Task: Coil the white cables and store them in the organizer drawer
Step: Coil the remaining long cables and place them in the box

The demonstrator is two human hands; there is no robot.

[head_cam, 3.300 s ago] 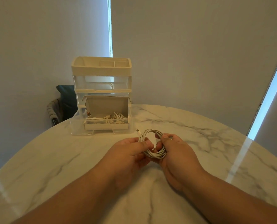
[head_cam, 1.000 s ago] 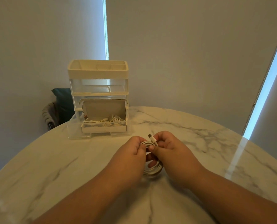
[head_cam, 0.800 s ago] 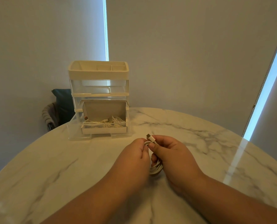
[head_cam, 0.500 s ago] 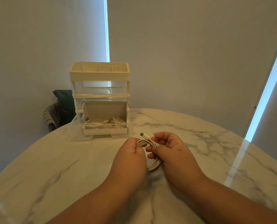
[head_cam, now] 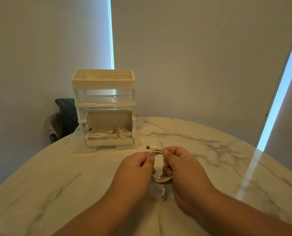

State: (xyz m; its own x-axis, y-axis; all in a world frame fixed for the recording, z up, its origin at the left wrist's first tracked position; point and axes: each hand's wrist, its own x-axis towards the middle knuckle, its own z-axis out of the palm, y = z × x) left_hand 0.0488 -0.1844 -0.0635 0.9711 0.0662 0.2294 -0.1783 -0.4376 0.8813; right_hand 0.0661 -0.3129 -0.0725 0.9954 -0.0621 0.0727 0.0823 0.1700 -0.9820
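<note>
A coiled white cable (head_cam: pixel 160 180) hangs between my two hands just above the marble table (head_cam: pixel 56 176). My left hand (head_cam: pixel 135 171) pinches the coil's left side, and my right hand (head_cam: pixel 184 169) grips its right side with the thumb on top. One plug (head_cam: pixel 151 148) pokes out to the upper left; the other end dangles below the coil. The organizer (head_cam: pixel 103 92) stands at the table's far left, its bottom drawer (head_cam: pixel 109 142) pulled out with several white cables inside.
A dark chair back with a grey cloth (head_cam: pixel 60 120) stands behind the table's far left edge. Window blinds fill the background, and a bright light strip reflects on the table at the right.
The coil has been turned in my hands and spread a little wider. The plug end now points up and to the left, and the second end hangs free below.
</note>
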